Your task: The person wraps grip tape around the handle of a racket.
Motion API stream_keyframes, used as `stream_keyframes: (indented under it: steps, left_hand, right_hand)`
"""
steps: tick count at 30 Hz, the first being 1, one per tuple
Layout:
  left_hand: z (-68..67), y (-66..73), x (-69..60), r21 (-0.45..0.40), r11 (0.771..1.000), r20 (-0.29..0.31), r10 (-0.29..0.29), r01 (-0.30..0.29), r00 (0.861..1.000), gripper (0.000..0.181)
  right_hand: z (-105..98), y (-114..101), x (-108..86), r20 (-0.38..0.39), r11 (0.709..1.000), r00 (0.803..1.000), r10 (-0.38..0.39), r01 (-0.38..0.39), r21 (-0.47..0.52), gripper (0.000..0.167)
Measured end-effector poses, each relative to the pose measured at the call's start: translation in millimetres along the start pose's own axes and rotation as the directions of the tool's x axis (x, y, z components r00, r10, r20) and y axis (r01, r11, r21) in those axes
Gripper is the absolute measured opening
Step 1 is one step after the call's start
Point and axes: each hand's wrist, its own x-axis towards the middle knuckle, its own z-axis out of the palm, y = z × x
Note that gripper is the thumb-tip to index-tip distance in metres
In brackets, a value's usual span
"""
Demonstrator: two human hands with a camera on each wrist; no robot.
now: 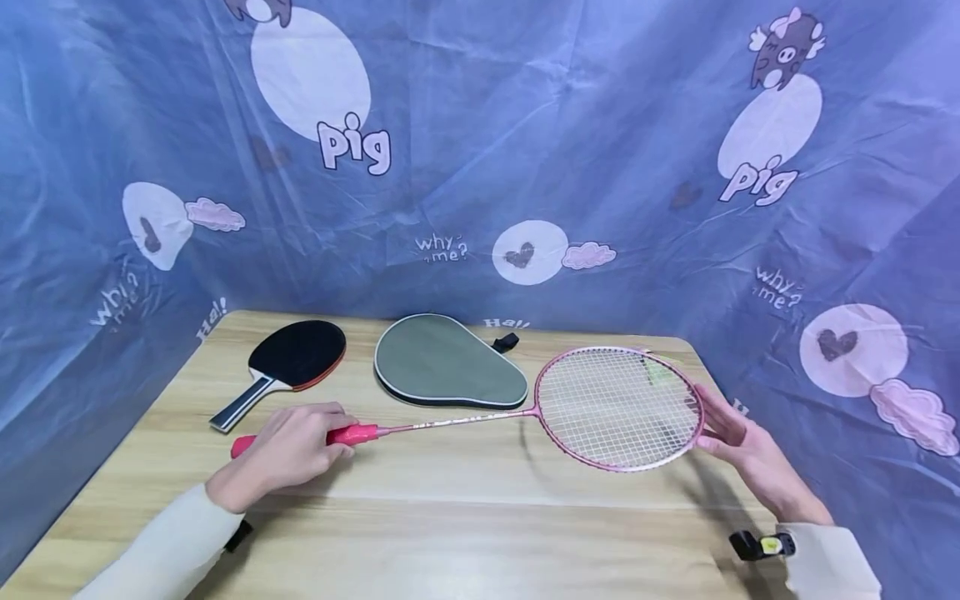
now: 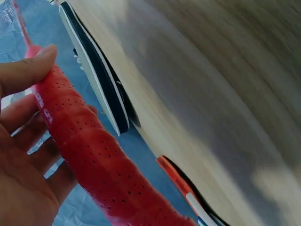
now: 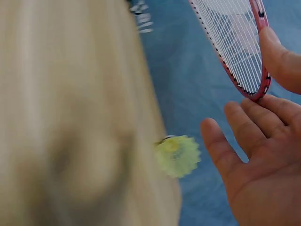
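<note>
A pink badminton racket [image 1: 536,412] is held above the table, its head to the right and its red perforated grip [image 2: 101,148] to the left. My left hand [image 1: 296,446] holds that grip, thumb on one side and fingers around the other. At the far end of the head, my right hand [image 1: 753,454] pinches the rim [image 3: 265,56] between thumb and fingers; in the right wrist view its other fingers are spread. A yellow-green shuttlecock [image 3: 178,155] lies on the table near the right hand, seen partly through the strings in the head view.
A black-and-red table tennis paddle [image 1: 297,354] lies at the back left of the wooden table [image 1: 480,542]. Beside it, behind the racket shaft, is a grey-green paddle case [image 1: 442,362] with a black strap. A blue printed curtain [image 1: 480,150] hangs around the back and sides.
</note>
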Motion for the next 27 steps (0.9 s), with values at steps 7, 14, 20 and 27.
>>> stream_keyframes:
  steps: [7,14,20,27]
  left_hand:
    - [9.3,-0.3,2.2,-0.048,0.994,0.051,-0.094,0.096,0.994,0.032]
    - [10.5,-0.3,3.5,-0.1,0.984,0.114,-0.138,0.149,0.984,0.034]
    - [16.6,-1.1,4.4,-0.114,0.981,0.15,-0.138,0.156,0.979,0.033]
    - [19.2,-3.5,7.3,-0.127,0.98,0.167,-0.13,0.152,0.977,0.033]
  right_hand:
    - [12,16,-17.6,-0.015,0.992,0.992,0.128,-0.128,-0.004,0.076]
    - [19,21,-25.1,-0.023,0.976,0.981,0.194,-0.195,-0.096,0.079]
    - [19,23,-24.0,-0.023,0.961,0.971,0.237,-0.238,-0.142,0.08]
    - [24,22,-21.8,-0.057,0.92,0.965,0.258,-0.263,-0.292,0.083]
